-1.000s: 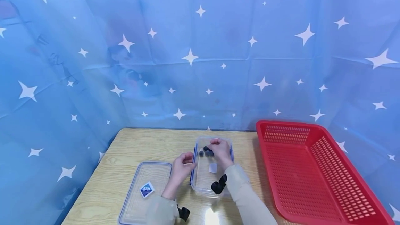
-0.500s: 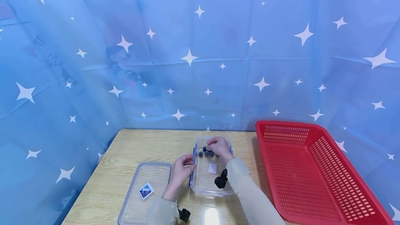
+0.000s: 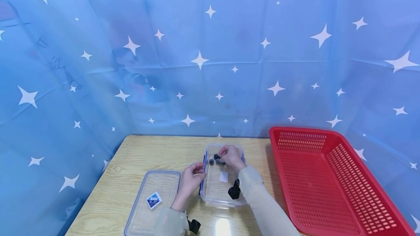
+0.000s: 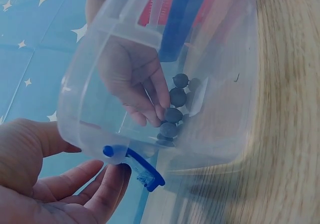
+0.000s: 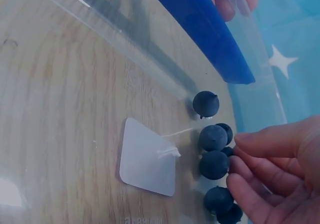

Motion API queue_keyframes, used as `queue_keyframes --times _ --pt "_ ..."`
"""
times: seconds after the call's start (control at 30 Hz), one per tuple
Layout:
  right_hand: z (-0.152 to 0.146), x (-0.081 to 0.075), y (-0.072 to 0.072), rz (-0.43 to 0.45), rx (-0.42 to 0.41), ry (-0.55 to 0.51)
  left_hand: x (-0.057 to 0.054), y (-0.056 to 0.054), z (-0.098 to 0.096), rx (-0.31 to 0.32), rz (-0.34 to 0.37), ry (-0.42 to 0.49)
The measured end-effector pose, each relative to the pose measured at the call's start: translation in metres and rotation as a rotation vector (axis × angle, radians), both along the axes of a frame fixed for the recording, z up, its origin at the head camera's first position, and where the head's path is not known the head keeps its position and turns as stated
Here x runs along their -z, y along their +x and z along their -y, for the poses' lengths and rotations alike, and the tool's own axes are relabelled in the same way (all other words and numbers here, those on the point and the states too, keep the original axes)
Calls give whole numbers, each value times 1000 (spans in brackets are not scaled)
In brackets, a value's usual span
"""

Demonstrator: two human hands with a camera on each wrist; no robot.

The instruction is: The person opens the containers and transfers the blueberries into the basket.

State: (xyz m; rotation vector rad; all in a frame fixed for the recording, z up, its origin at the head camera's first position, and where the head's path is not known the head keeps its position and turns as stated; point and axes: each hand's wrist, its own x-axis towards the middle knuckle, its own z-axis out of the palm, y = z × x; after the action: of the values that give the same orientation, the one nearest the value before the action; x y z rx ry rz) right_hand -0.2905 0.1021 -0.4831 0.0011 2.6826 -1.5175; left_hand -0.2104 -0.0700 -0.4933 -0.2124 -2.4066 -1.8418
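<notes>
Clear box: a clear rectangular plastic box [image 3: 216,202] with blue plastic clips on its sides stands uncovered on the pale wood-grain table [image 3: 164,148].
Dark berries: several round, dark blue berries [image 5: 215,165] lie inside the box toward its far end, clustered in an uneven row, some touching.
White card: a white, rounded-square card [image 5: 145,159] shows at the box floor, nearer the wearer than the berries; whether it is above or beneath the floor I cannot tell.
Left hand: the left hand [image 3: 190,179] is at the box's left wall, thumb set wide of the relaxed fingers, fingertips beside the lowered blue clip.
Right hand: the right hand [image 3: 231,157] reaches into the box, thumb and fingertips narrow and against the berries; I cannot tell whether one is pinched.
Clear lid: a flat, clear plastic lid with a blue edge [image 3: 165,183] and a blue-and-white diamond label [image 3: 154,200] lies left of the box.
Red basket: a red, perforated plastic basket [image 3: 315,188] sits right of the box.
Starry curtain: a blue cloth curtain with white stars [image 3: 242,46] hangs behind the box.
</notes>
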Motion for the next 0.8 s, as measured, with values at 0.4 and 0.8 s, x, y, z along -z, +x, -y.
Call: queue_keyframes --times 0.4,0.8 --pt "-1 -2 5 -32 -111 198 1 -1 -1 -10 23 5" --pt "-2 0 8 -24 -117 259 0 0 0 -12 35 -8"
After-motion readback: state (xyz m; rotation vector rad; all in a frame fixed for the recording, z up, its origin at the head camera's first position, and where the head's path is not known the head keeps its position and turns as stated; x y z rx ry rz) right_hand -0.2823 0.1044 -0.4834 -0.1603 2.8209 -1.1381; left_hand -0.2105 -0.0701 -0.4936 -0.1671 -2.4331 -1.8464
